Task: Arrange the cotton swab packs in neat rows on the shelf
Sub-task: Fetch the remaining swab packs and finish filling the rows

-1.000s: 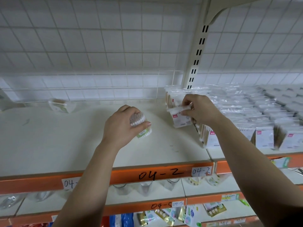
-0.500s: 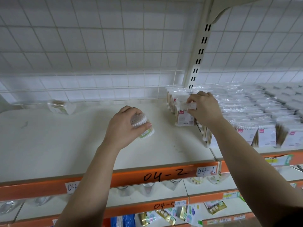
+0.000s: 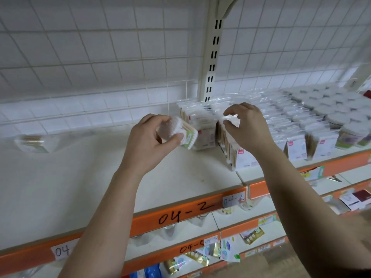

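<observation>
Cotton swab packs (image 3: 296, 146): flat, crinkly clear plastic

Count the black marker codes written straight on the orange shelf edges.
2. One, 04-2, on the upper edge right of the left forearm; one, 04-5, on the edge below. That forearm may hide more.

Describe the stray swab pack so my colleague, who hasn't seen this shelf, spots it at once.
Find the orange-edged shelf marked 04-2 and follow its white top to the far left, back by the wire grid. The stray pack lies there alone, well apart from the upright rows of packs crowded on the right.
</observation>
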A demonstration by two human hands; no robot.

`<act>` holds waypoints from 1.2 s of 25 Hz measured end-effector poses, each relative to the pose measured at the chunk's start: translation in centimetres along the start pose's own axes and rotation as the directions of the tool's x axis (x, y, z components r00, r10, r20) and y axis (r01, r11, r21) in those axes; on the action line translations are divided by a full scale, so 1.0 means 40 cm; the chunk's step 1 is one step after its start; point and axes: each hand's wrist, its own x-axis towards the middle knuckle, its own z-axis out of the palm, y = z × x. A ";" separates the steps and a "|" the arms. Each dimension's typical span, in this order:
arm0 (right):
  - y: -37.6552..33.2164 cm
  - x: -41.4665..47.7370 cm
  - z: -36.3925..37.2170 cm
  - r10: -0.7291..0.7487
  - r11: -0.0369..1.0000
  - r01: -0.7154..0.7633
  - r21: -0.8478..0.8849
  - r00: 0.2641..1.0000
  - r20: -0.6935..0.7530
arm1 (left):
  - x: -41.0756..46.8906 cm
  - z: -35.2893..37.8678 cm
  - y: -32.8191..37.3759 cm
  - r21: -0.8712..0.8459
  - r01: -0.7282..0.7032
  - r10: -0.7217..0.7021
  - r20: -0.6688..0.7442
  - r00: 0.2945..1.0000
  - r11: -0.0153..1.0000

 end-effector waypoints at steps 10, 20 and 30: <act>0.256 -0.049 -0.224 0.022 0.999 -0.024 -0.023 0.994 -0.107 | 0.111 0.259 0.283 -0.061 -0.148 0.143 -0.089 0.986 0.987; 0.672 -0.119 -0.491 0.026 0.999 -0.030 -0.037 0.995 -0.100 | 0.200 0.674 0.613 -0.279 -0.080 0.092 0.031 0.995 0.957; 0.989 -0.091 -0.603 0.110 0.992 -0.117 -0.046 0.986 -0.127 | 0.380 0.960 0.784 -0.237 -0.108 0.170 0.261 0.950 0.965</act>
